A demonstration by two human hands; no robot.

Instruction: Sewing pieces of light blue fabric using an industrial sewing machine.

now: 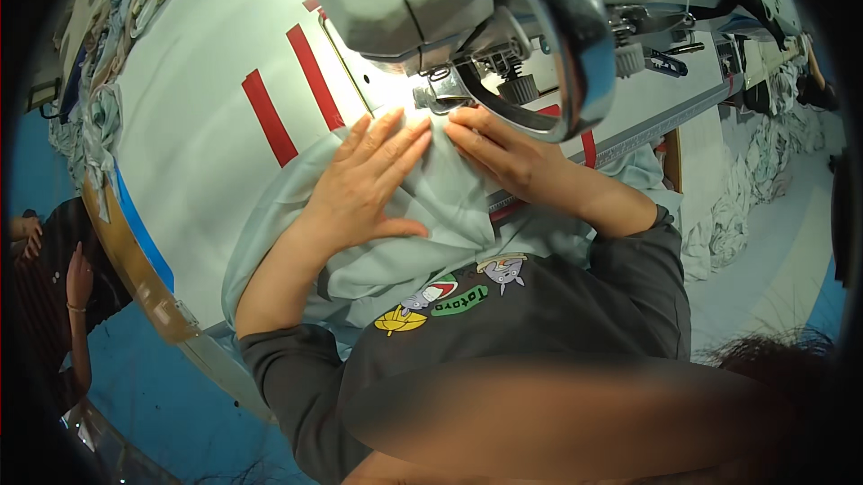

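Pale green cloth point(449, 181) lies across the white sewing table and hangs down over its near edge toward my lap. My left hand point(364, 181) rests flat on the cloth, fingers stretched forward and thumb out to the side. Close to the presser foot point(436, 102), my right hand point(499, 151) has its fingers bent together at the cloth's edge; its thumb is hidden below. Above both hands stands the white sewing machine point(395, 0), its lamp glaring on the cloth around the needle. The needle itself cannot be made out in that glare.
Red tape strips point(270, 116) mark the table left of the machine. A metal ruler point(661, 125) runs along the right side, with small dark-handled snips point(667, 63) beyond it. Cloth heaps lie at far left point(106, 121) and right point(742, 202). Another person's arm point(79, 305) shows at left.
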